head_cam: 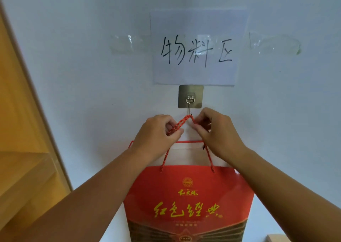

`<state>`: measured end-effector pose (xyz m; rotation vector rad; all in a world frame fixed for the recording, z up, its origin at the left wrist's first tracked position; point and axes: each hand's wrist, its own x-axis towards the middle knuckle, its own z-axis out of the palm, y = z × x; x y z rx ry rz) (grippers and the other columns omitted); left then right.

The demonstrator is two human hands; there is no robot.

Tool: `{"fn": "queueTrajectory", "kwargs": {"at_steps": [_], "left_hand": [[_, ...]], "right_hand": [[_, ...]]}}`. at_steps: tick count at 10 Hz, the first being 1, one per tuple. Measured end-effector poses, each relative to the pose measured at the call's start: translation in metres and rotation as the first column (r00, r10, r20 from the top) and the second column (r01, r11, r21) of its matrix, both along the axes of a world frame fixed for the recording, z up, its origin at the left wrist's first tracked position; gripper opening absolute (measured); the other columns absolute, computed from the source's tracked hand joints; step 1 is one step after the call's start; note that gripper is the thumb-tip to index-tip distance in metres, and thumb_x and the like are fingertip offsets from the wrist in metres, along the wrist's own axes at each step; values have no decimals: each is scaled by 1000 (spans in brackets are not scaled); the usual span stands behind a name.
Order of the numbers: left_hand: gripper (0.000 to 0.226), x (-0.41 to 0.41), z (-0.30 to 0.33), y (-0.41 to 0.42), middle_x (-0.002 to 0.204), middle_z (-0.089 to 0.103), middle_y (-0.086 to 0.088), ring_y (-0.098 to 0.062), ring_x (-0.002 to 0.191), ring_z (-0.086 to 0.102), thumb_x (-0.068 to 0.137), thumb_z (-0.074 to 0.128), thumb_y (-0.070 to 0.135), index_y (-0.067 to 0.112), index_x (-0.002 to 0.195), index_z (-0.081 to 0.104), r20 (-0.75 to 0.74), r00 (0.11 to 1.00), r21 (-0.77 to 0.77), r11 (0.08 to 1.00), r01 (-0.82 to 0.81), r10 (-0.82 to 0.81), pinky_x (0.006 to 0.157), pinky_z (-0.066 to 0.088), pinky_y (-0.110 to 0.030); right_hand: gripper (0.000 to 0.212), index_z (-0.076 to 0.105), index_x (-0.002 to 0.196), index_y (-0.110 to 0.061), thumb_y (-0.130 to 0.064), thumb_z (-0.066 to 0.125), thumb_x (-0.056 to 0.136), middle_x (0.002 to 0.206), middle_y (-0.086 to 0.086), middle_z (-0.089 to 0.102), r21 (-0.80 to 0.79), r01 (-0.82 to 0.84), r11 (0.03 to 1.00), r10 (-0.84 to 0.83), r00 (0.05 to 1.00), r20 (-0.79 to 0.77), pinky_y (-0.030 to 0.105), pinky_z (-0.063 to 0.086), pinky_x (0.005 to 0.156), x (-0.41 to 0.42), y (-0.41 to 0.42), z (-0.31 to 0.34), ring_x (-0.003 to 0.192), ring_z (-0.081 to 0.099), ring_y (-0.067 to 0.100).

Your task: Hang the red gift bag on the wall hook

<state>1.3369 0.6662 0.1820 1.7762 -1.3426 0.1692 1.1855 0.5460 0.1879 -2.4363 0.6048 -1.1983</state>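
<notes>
Where cord meets hook, contact unclear

Two bare forearms come in from the lower corners, with no sleeve showing on either. The left hand and right hand wear no rings, watch or gloves. Fingers have short, plain nails.

left hand + right hand — pinching rope handles | handles over wall hook
</notes>
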Motion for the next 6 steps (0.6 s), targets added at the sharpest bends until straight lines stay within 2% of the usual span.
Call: {"fn": "queueTrajectory", "kwargs": {"at_steps": [2, 3, 4, 6], "left_hand": [[26, 0, -8, 7, 90, 72, 3, -11, 78, 68, 85, 76, 38, 17, 101, 75, 28, 999, 22, 999, 28, -28, 77, 61, -40], [36, 1, -11, 15, 98, 73, 5, -9, 83, 68, 86, 72, 47, 20, 111, 73, 86, 996, 17, 1000, -2, 0, 79, 61, -37], [35, -1, -14, 28, 97, 73, 8, -8, 81, 67, 88, 68, 51, 24, 111, 70, 133, 990, -1, 999, -51, 51, 74, 61, -34], [25, -25, -13, 62, 104, 73, 6, -6, 79, 62, 95, 63, 42, 24, 111, 69, 147, 981, 11, 991, -130, 128, 72, 57, -26]], "right_hand": [[10, 66, 93, -15, -19, 75, 91, 84, 0, 72, 13, 40, 999, -40, 999, 0, 43, 61, 76, -5, 13, -3, 78, 69, 17], [13, 66, 95, -14, -24, 74, 92, 85, 1, 73, 22, 58, 998, -59, 998, 8, 44, 62, 78, -9, 20, -8, 80, 70, 19], [14, 67, 96, -14, -27, 73, 93, 89, 1, 73, 18, 83, 996, -83, 996, -11, 45, 62, 82, -15, 25, -13, 84, 71, 19], [14, 69, 98, -14, -26, 73, 93, 93, 3, 73, -12, 105, 994, -105, 993, -61, 45, 61, 86, -49, 46, -18, 88, 70, 20]]}}
